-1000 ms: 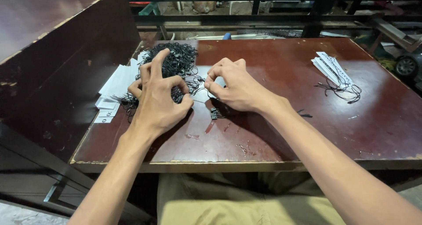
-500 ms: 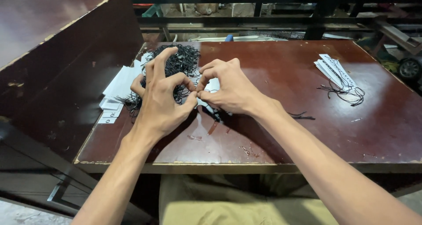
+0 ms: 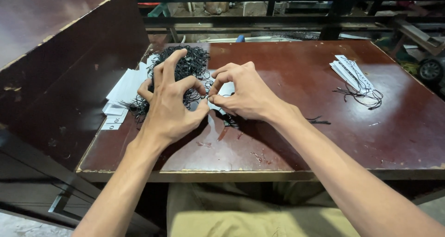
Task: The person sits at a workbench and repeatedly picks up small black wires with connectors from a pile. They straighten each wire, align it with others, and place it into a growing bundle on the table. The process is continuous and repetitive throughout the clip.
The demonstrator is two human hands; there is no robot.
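hands drawn closer, left hand and right hand pinching white tag — table edge near

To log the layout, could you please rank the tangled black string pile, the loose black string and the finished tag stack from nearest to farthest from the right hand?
1. Tangled black string pile, just left of the right hand.
2. Loose black string, beside the wrist.
3. Finished white tag stack, far right.

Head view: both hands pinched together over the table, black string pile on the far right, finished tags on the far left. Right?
Not quite: the sides are swapped. In the head view the black string pile lies at the left, behind the left hand, and the strung tags lie at the far right. Both hands, the right hand too, do meet pinched over the table.
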